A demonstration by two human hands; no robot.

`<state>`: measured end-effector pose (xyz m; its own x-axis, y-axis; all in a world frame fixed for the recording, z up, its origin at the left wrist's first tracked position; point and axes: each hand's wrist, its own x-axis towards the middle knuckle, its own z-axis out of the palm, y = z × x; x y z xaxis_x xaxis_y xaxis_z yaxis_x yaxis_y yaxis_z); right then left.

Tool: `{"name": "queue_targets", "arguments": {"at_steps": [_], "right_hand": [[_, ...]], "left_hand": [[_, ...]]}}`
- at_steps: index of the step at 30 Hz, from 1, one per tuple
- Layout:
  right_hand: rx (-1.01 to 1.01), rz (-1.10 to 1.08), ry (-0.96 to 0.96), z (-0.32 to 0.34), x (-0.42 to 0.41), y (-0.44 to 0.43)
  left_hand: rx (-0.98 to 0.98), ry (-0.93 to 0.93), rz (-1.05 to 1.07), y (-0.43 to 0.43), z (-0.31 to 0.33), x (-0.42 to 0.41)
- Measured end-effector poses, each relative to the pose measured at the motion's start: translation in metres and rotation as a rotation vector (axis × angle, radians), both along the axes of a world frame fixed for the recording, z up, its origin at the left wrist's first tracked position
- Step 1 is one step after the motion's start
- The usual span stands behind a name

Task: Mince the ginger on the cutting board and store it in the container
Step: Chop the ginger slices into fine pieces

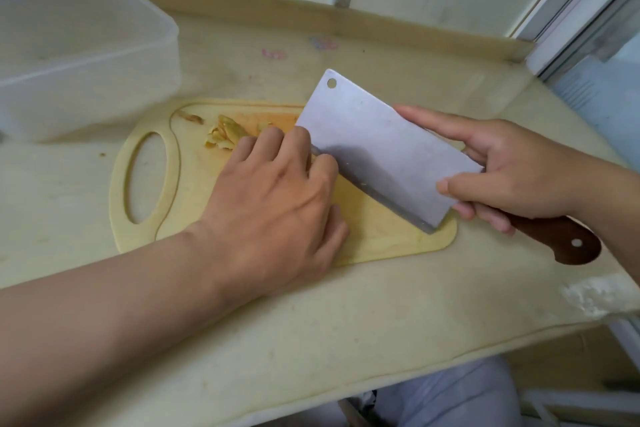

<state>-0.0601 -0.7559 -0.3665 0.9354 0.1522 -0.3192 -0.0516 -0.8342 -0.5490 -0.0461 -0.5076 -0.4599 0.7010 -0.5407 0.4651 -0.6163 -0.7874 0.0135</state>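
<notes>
The right hand (pixel 512 170) is gripping the cleaver (pixel 381 149), blade leaning against the left hand (pixel 277 198), whose curled fingers (pixel 273 139) are pinning ginger (pixel 225 135) lying just leftward.

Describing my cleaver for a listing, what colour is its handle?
The handle is dark reddish-brown, seen in the head view.

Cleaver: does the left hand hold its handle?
No, the right hand grips the cleaver; the left hand rests beside the ginger.
</notes>
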Motion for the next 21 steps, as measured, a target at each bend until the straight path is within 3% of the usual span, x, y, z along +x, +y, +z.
{"name": "queue_targets", "arguments": {"at_steps": [13,21], "right_hand": [[0.065,-0.057,-0.175,0.004,0.019,-0.01],[0.122,0.037,-0.081,-0.005,-0.023,-0.009]], "left_hand": [[0.007,-0.044,-0.002,0.001,0.001,0.001],[-0.012,-0.126,-0.112,0.002,0.002,0.001]]}}
